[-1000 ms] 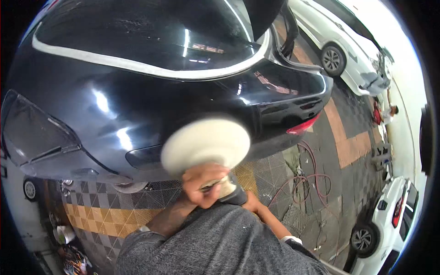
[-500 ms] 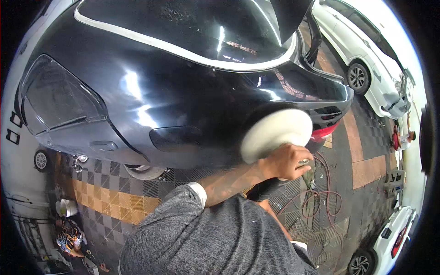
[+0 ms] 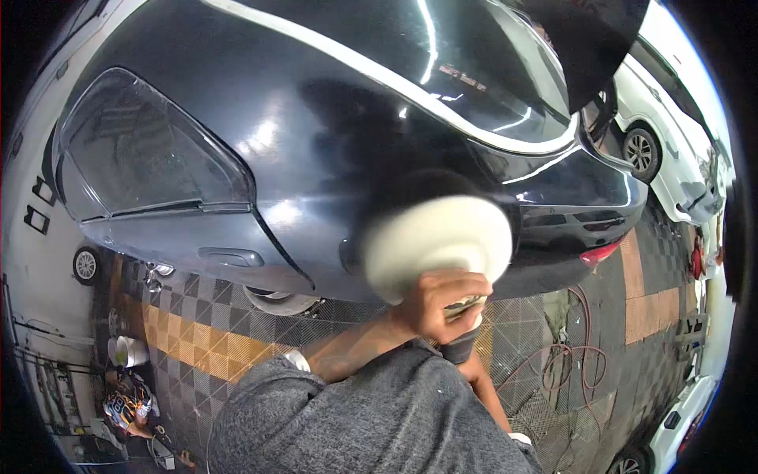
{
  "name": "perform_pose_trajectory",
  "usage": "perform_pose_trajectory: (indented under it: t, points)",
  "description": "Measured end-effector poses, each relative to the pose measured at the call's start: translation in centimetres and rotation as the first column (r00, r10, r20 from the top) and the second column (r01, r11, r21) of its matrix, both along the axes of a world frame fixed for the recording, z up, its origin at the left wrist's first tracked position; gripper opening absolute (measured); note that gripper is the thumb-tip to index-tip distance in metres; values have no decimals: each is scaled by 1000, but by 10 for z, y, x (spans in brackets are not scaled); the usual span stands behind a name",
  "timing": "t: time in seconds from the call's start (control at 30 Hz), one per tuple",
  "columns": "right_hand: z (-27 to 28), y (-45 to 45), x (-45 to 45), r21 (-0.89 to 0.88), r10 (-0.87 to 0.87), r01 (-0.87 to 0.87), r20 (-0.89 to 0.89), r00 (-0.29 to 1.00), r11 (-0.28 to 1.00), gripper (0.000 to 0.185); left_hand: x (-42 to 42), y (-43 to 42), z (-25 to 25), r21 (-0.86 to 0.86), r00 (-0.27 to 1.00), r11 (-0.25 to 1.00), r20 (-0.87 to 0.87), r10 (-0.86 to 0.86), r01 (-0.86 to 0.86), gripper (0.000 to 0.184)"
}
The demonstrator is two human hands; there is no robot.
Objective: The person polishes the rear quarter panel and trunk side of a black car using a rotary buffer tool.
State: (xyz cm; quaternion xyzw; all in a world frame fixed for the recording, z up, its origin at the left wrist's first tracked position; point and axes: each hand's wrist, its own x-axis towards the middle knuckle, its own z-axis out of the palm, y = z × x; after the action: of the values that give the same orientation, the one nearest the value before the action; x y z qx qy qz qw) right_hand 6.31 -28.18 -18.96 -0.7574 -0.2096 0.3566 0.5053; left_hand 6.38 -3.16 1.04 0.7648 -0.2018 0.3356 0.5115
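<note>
A polisher with a round white pad (image 3: 438, 241) faces the side of a black car (image 3: 339, 142), below the rear window. The pad is blurred and covers part of the body panel. My left hand (image 3: 444, 304) is closed around the front of the polisher, just under the pad. Behind it, my right hand (image 3: 472, 365) is at the rear of the polisher's dark body (image 3: 459, 346), gripping it, with most of its fingers hidden. White tape (image 3: 347, 59) edges the car's window.
A red hose (image 3: 584, 347) lies coiled on the tiled floor (image 3: 260, 328) at the right. White cars (image 3: 667, 118) stand at the right edge. Another person (image 3: 130, 407) is low at the far left, near a white bucket (image 3: 130, 351). A loose wheel (image 3: 86, 265) leans by the wall.
The polisher and both hands first moved right along the car towards the tail light, then came back left. The view has also shifted, showing more of the side door.
</note>
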Motion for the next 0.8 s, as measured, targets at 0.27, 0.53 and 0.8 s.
perform_pose_trajectory:
  t: [0.27, 0.53, 0.8]
  points:
    - [48, 22, -3, -281, 233, -197, 102, 967, 939, 53, -75, 72, -13, -130, 975, 968, 29, 218, -213, 30]
    - [83, 35, -2, -163, 317, -277, 319, 893, 947, 57, -110, 99, -11, -337, 932, 875, -28, 361, -348, 29]
    - [90, -23, -4, -274, 75, 1, 264, 962, 962, 51, -50, 44, -7, -321, 979, 925, -52, 197, -203, 30]
